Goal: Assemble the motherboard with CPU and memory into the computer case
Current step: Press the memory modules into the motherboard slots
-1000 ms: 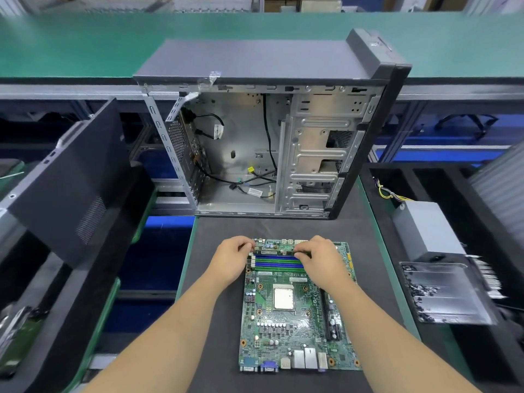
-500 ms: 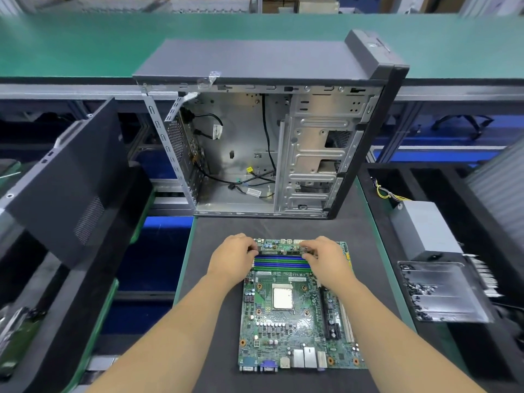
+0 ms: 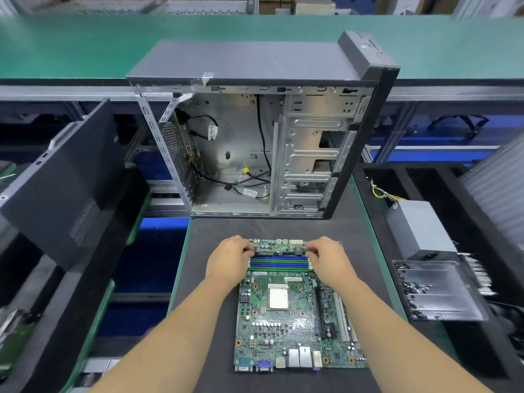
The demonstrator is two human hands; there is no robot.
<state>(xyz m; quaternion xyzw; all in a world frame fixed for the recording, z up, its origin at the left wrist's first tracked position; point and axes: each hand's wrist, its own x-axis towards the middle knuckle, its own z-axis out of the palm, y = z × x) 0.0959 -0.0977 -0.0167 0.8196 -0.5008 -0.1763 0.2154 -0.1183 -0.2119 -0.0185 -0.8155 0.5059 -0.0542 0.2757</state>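
Open computer case (image 3: 255, 131) standing upright at the mat's far end, well beyond the motherboard (image 3: 295, 310). Motherboard flat on the dark mat (image 3: 215, 239), CPU (image 3: 278, 298) at its centre. Left hand (image 3: 229, 262) and right hand (image 3: 330, 262), fingers curled, pinching opposite ends of a memory module (image 3: 279, 253) at the motherboard's far edge.

Bright, even overhead light; shadows soft and faint. Mild glare on the bare metal inside the computer case (image 3: 235, 143). Centre sharp. Edges smeared with blur, straight lines bowed by wide-angle distortion.
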